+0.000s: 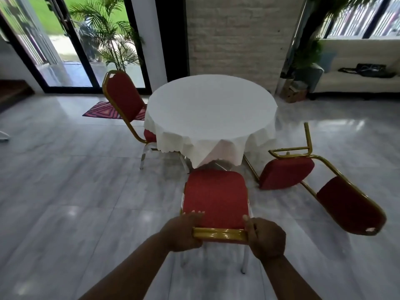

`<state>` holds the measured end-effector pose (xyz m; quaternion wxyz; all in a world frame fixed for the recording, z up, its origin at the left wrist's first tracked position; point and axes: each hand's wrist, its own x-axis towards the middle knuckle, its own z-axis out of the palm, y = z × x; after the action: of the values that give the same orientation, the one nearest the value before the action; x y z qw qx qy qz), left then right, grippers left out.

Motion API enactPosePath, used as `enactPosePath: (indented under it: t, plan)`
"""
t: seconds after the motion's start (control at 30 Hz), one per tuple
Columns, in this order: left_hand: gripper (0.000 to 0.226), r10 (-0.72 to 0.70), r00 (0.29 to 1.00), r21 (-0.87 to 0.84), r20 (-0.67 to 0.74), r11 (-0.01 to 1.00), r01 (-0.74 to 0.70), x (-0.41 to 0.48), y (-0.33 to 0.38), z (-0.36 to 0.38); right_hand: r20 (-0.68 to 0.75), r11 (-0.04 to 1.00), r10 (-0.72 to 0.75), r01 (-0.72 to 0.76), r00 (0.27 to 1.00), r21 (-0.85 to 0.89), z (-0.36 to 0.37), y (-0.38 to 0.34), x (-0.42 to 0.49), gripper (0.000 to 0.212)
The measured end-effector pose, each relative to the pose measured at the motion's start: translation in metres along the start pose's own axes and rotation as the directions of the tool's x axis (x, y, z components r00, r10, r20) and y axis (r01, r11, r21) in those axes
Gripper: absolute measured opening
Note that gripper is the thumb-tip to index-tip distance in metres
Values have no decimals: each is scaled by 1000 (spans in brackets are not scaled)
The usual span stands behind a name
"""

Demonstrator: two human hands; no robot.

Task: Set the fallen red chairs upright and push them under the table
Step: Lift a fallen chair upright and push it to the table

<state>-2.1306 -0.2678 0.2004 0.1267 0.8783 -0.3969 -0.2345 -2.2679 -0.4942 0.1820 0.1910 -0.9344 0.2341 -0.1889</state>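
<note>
A round table under a white cloth stands in the middle of the room. Directly in front of me a red chair with a gold frame stands upright, its seat facing the table's near edge. My left hand and my right hand both grip the gold top rail of its backrest. A second red chair lies on its side on the floor at the table's right, legs toward the table, backrest toward me. A third red chair stands upright at the table's left, its seat partly under the cloth.
Glossy grey tile floor all around. A patterned mat lies by the glass doors at back left, with a potted palm behind. A brick pillar rises behind the table. A white sofa and boxes stand at back right.
</note>
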Motion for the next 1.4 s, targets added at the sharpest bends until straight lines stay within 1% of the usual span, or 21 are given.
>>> enactPosePath:
  t: [0.03,0.07,0.1,0.13,0.2,0.3,0.37,0.43,0.6,0.83,1.07,1.27,1.4]
  plan:
    - [107,0,1000,-35,-28,999,-1,2,-3,2,-24,1000,-30,31,999,6,0,0,3,67]
    - [114,8,997,-55,-71,998,-12,5,-6,3,-42,998,-59,60,997,21,1,-1,7,63]
    - [113,20,991,-59,-134,998,-28,9,-9,5,-44,996,-77,78,996,34,2,-1,12,61]
    - [106,25,978,-61,-207,997,-38,14,-12,8,-30,996,-86,87,996,28,4,0,18,60]
    - [92,-6,943,-96,-334,995,-27,24,-16,12,61,995,-84,87,995,-41,10,3,31,64]
    - [87,-102,900,-167,-423,985,33,41,-19,8,154,988,-73,93,985,-125,19,5,54,69]
    - [88,-98,882,-142,-461,989,35,51,-20,1,169,989,-62,83,984,-124,23,4,69,72]
    - [88,-85,877,-122,-473,992,30,63,-27,-6,174,990,-56,77,983,-115,28,2,83,75]
    - [88,-93,891,-120,-444,992,44,103,-54,-30,178,997,-24,37,984,-69,48,-8,127,78]
    - [90,-96,894,-107,-438,993,54,151,-84,-59,175,998,-10,20,985,-55,71,-17,181,78]
    - [93,-94,896,-101,-434,993,55,186,-100,-82,173,998,5,5,985,-55,87,-21,221,77]
    - [89,-74,896,-90,-439,995,38,206,-111,-93,157,998,27,-19,987,-52,94,-24,242,80]
    - [89,-78,913,-91,-399,995,45,217,-112,-98,159,998,42,-34,986,-55,97,-20,256,80]
